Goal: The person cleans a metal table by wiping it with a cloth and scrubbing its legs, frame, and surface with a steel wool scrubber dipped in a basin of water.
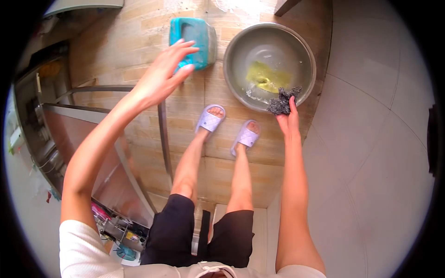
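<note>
My left hand (pixel 163 73) is stretched out with its fingers apart, over the near left side of a teal-topped plastic container (pixel 200 42). Whether the fingertips touch the container cannot be made out. In my right hand (pixel 289 120) is a crumpled dark grey, speckled scrubbing cloth (pixel 279 103), gripped at the near right rim of a round metal basin (pixel 230 85). Water lies in the basin, with a patch of yellow-green liquid (pixel 266 78) and some bubbles near the cloth.
My feet in lilac slippers (pixel 210 118) stand on a wet, wood-patterned tile floor (pixel 185 120), just short of the basin. A metal-framed stand with a brownish panel (pixel 116 185) is at left. Grey tiles (pixel 361 139) spread to the right. A dark leg (pixel 285 6) stands behind the basin.
</note>
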The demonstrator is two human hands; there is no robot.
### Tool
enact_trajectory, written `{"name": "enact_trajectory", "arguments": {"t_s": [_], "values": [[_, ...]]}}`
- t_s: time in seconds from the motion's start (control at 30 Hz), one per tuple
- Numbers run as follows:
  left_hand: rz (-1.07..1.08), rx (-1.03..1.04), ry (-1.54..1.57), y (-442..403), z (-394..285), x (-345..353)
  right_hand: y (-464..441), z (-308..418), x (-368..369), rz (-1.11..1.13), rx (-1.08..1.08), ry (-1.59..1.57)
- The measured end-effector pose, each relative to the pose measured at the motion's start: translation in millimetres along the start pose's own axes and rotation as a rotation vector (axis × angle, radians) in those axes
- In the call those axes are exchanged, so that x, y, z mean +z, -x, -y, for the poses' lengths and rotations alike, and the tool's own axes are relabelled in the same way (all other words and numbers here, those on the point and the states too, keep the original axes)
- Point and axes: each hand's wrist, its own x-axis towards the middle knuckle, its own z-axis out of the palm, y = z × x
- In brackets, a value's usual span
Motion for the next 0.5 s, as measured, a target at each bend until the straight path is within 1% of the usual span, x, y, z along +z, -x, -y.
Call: {"name": "enact_trajectory", "arguments": {"t_s": [0.07,0.17,0.2,0.27,0.3,0.33,0.37,0.4,0.43,0.47,0.5], "values": [[0.073,0.223,-0.406,-38.2,37.7,15.2,10.7,-17.6,18.6,0.091,0.100,-0.132],[0.277,0.378,-0.633,-57.3,54.9,16.8,13.9,-74.4,44.9,0.179,0.169,-0.289],[0.290,0.397,-0.636,-56.1,57.3,20.1,13.6,-91.7,58.5,0.246,0.196,-0.334],[0.306,0.435,-0.636,-54.7,65.2,29.7,17.8,-126.4,89.0,0.281,0.212,-0.304],[0.238,0.506,-0.646,-54.9,77.6,38.7,17.5,-149.0,108.3,0.243,0.217,-0.342],[0.248,0.522,-0.664,-58.4,83.0,44.2,15.5,-171.9,127.2,0.202,0.280,-0.376],[0.260,0.534,-0.682,-60.4,88.6,47.4,13.7,-194.4,145.7,0.202,0.266,-0.362],[0.273,0.550,-0.697,-60.8,95.1,51.0,9.1,-216.9,164.6,0.144,0.282,-0.367],[0.247,0.538,-0.689,-60.2,102.7,59.8,9.1,-222.2,187.0,0.068,0.303,-0.398],[0.233,0.510,-0.690,-59.6,104.4,62.8,-4.9,-239.5,199.0,0.018,0.322,-0.500],[0.218,0.481,-0.688,-56.0,104.0,67.2,-13.4,-244.6,210.1,0.033,0.349,-0.535]]}}
